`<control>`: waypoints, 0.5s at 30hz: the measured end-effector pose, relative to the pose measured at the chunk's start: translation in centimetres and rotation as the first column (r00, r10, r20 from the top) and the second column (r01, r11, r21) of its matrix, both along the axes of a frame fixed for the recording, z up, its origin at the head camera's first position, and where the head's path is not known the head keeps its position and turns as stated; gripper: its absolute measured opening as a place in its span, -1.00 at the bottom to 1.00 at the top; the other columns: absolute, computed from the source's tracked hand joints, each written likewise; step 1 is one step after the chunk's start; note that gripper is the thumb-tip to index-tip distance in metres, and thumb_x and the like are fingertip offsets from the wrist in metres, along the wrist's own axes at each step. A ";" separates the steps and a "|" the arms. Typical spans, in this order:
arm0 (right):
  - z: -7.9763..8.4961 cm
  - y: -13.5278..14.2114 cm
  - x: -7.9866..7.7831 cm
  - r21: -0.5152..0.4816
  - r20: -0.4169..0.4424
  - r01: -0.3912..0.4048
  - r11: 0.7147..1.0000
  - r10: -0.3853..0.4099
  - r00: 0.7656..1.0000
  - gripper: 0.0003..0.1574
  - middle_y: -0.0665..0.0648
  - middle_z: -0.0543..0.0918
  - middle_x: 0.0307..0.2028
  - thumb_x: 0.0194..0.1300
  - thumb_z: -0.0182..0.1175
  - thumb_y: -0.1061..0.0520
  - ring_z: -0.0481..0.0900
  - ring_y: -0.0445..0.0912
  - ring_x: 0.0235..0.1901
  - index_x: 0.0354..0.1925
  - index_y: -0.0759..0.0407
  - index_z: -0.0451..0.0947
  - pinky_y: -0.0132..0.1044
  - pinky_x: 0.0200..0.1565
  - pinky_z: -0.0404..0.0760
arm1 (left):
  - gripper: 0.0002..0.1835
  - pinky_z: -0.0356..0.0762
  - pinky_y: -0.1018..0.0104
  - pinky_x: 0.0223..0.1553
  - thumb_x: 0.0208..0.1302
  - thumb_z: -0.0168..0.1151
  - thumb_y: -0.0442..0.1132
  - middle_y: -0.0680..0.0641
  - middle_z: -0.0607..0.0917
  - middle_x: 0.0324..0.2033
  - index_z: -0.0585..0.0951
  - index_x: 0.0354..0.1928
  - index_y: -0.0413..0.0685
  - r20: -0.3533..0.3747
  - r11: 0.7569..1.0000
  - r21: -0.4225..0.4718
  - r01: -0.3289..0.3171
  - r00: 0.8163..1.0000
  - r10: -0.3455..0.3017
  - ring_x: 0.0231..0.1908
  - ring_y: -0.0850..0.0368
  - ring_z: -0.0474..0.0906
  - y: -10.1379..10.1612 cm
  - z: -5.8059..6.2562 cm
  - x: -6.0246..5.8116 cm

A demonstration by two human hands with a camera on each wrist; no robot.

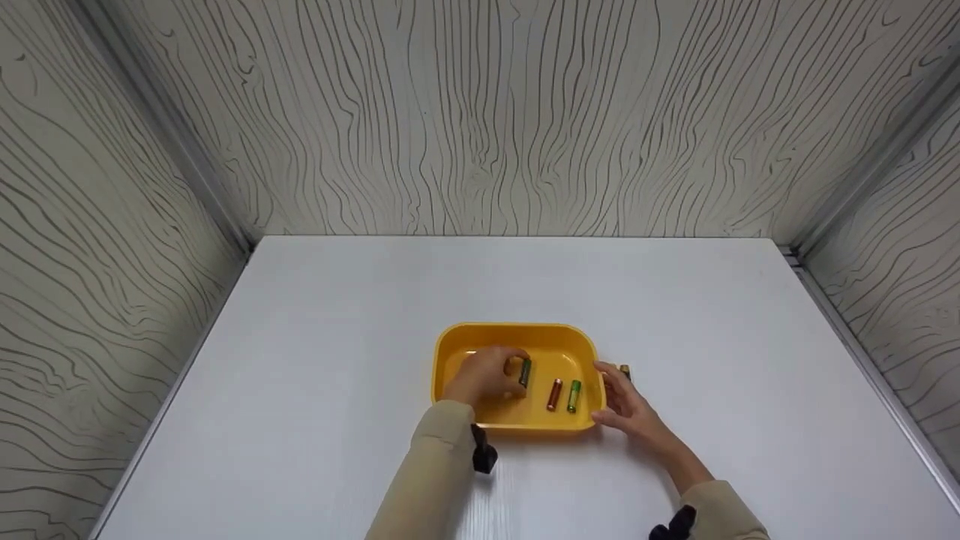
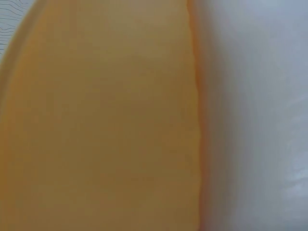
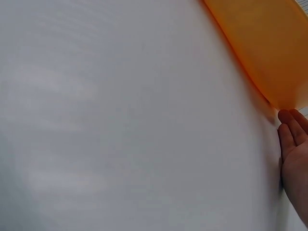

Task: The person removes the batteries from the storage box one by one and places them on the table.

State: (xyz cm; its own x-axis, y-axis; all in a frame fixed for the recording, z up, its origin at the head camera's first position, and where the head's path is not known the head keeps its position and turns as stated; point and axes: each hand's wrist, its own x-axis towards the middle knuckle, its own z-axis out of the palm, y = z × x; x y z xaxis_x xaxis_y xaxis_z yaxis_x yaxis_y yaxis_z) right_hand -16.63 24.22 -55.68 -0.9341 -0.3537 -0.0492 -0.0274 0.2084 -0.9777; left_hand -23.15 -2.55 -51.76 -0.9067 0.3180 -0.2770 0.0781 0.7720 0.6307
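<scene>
Walls (image 1: 480,112): pale panels with dark wood-grain lines, filling the top of the head view and both its sides.
Desk (image 1: 337,315): white, spreading across the middle and lower part of the head view.
Yellow bin (image 1: 525,432): on the desk, just below the centre of the frame, rounded at the corners; its side fills much of the left wrist view and shows at the upper right of the right wrist view.
Beige sleeves (image 1: 427,472): one at lower centre, one at lower right, each with a black device (image 1: 484,454) at the wrist.
Right hand (image 1: 628,411): at the bin's right end, thumb and fingers spread apart, fingertips touching its outer wall.
Left hand (image 1: 487,373): inside the bin's left half, pinching a dark green battery between thumb and finger.
Dark green battery (image 1: 525,373): near the bin's middle, between those fingertips.
Red battery (image 1: 554,394): lying in the bin's right half.
Bright green battery (image 1: 574,396): just right of the red one, lying apart from it.
Gold-and-black battery (image 1: 625,370): outside the bin, partly hidden behind the right hand.
</scene>
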 end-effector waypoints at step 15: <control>0.0 0.0 0.0 0.005 -0.013 -0.015 1.000 0.015 1.000 -0.04 0.37 0.16 0.45 0.30 0.20 0.25 0.40 -0.44 0.18 0.50 0.09 -0.06 -0.61 0.20 0.32 | -0.40 0.43 0.38 -0.30 0.07 0.46 -0.03 0.07 0.55 -0.40 0.55 0.22 0.25 -0.052 0.994 -0.051 0.094 0.994 -0.097 -0.37 0.16 0.42 -1.5 3.3 0.2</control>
State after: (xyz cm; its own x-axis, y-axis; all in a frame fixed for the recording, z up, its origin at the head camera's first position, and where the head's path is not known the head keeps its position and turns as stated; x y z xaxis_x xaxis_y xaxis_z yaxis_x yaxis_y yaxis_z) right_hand -16.66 24.20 -55.70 -0.9291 -0.3678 -0.0392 -0.0430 0.2126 -0.9762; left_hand -22.91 -4.01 -48.50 -0.8869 0.3911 -0.2457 0.1858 0.7892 0.5854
